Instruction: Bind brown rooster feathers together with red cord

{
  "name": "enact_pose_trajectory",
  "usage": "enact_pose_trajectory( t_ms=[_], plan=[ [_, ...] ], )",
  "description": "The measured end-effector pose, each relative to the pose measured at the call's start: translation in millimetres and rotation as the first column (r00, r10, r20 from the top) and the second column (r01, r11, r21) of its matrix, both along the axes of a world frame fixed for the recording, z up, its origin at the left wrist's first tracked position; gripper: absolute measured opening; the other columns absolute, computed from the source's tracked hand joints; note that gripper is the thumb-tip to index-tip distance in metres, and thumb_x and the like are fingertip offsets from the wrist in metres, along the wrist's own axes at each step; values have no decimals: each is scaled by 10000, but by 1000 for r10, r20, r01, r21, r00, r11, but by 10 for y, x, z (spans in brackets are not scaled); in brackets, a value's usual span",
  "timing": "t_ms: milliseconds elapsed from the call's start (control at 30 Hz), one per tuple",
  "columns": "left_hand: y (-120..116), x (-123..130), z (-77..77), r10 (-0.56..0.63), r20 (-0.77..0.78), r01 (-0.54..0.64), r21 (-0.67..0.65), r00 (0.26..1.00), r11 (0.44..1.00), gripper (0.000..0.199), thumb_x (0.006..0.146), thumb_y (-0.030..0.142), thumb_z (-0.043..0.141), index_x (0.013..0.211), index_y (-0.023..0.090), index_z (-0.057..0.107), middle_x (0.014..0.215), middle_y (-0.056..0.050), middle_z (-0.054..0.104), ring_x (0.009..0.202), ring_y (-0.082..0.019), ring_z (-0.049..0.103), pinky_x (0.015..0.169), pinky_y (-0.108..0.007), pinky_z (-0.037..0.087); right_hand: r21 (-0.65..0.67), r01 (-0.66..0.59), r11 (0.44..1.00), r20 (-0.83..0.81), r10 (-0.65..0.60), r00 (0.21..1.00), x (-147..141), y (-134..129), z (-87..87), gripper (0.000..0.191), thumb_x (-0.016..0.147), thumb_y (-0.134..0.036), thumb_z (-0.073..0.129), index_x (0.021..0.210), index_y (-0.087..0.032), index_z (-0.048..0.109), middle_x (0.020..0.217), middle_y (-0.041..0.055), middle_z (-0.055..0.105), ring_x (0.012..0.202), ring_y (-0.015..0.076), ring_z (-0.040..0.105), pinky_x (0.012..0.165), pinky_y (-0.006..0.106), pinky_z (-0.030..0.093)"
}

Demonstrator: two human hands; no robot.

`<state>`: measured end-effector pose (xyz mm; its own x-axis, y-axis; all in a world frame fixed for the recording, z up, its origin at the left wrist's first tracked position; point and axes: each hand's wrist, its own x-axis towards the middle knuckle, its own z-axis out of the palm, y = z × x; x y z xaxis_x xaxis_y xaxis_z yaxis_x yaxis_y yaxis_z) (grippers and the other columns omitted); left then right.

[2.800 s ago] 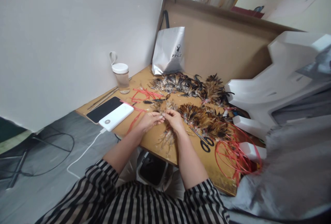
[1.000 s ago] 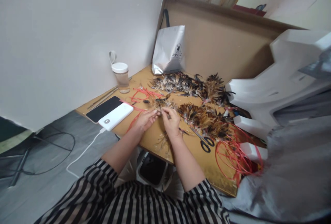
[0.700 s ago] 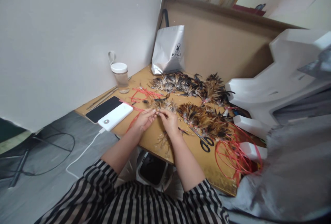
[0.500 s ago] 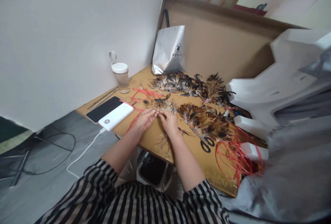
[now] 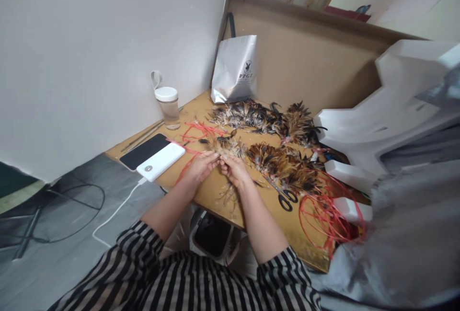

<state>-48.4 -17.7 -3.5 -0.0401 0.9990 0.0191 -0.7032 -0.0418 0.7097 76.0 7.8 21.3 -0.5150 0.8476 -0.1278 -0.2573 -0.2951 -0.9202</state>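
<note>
Both hands meet over the near side of the wooden table (image 5: 276,224). My left hand (image 5: 204,166) is closed in a pinch, with a small tuft of brown feathers (image 5: 214,144) rising just beyond its fingertips. Close against it, my right hand (image 5: 234,169) is closed too, its thumb and finger pinched; what lies between them is too small to make out. Loose pale feathers (image 5: 235,147) lie behind the fingers. To the right sits a row of brown and black feather bunches (image 5: 283,165), with black-handled scissors (image 5: 285,200) in front.
More feathers (image 5: 258,115) line the back, below a silver bag (image 5: 235,71). Red plastic strips (image 5: 201,130) lie left of centre, and a red tangle (image 5: 328,220) at right. A lidded cup (image 5: 168,109), a phone (image 5: 145,150) and a cabled white power bank (image 5: 160,161) stand left.
My right hand has turned slightly, so more of its curled fingers shows, and its fingertips stay against the left ones. My left hand is nearly still.
</note>
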Motion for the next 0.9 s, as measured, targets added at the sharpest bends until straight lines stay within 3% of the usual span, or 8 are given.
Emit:
enact_pose_trajectory(
  t_ms=[67, 300, 467, 667, 767, 900],
  plan=[
    [-11, 12, 6, -6, -40, 7, 25, 999, 1000, 151, 669, 166, 666, 792, 79, 659, 702, -71, 651, 644, -113, 593, 683, -241, 463, -18, -14, 1000, -2, 14, 1000, -7, -13, -1, 261, 584, -371, 686, 634, -156, 546, 530, -38, 502, 397, 37, 335, 376, 174, 228],
    [-12, 28, -12, 6, -61, -3, 37, 998, 999, 172, 655, 179, 678, 799, 86, 669, 756, -78, 658, 671, -117, 589, 720, -259, 453, 26, 161, 987, 25, -161, 987, -72, -7, -68, 273, 582, -393, 674, 668, -161, 558, 510, -49, 495, 377, 39, 324, 362, 175, 206],
    [1, 40, -25, 16, -60, -14, 42, 998, 999, 168, 656, 170, 677, 801, 86, 674, 803, -89, 662, 709, -122, 591, 727, -251, 447, 229, 238, 944, 115, -269, 956, -112, -11, -130, 273, 645, -422, 609, 588, -165, 536, 450, -59, 449, 374, 51, 312, 375, 186, 210],
    [9, 36, -38, 20, -69, -19, 5, 997, 1000, 207, 651, 184, 682, 834, 87, 674, 833, -100, 668, 730, -133, 598, 702, -241, 450, 375, 186, 908, 204, -276, 939, -93, 3, -193, 297, 697, -438, 549, 556, -179, 512, 407, -69, 385, 367, 67, 295, 380, 198, 208],
    [13, 27, -38, 13, -53, -13, -3, 999, 1000, 222, 657, 183, 678, 857, 88, 675, 846, -106, 672, 758, -143, 607, 723, -249, 451, 474, 156, 867, 252, -304, 919, -74, 4, -187, 261, 710, -401, 542, 581, -175, 555, 452, -48, 461, 411, 81, 370, 419, 197, 285],
    [10, 19, -27, 15, -21, -15, 2, 1000, 1000, 222, 660, 181, 677, 864, 95, 675, 847, -103, 677, 810, -154, 616, 783, -261, 444, 598, 152, 787, 264, -372, 890, -73, -16, -174, 166, 707, -319, 555, 706, -178, 643, 645, -1, 619, 572, 120, 519, 589, 235, 413]
  ],
)
